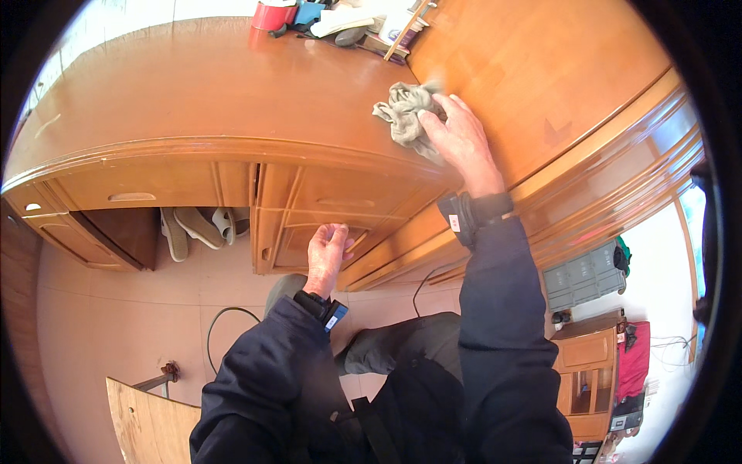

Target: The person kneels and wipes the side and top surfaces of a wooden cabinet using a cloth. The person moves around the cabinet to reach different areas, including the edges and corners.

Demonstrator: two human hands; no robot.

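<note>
A crumpled grey-beige cloth lies bunched against the wooden side panel, at the right end of the brown cabinet top. My right hand grips its right edge between thumb and fingers, with the arm stretched forward. Some blur shows at the cloth's upper edge. Lower and to the left, my left hand hangs in front of the cabinet door, its fingers curled together. Nothing shows in that hand. Dark bands with small devices sit on both wrists.
At the back stand a red container, a white tub and other clutter. Slippers rest in an open cabinet bay. A wooden board is at the lower left, near a dark cable. Grey crates stand at the right.
</note>
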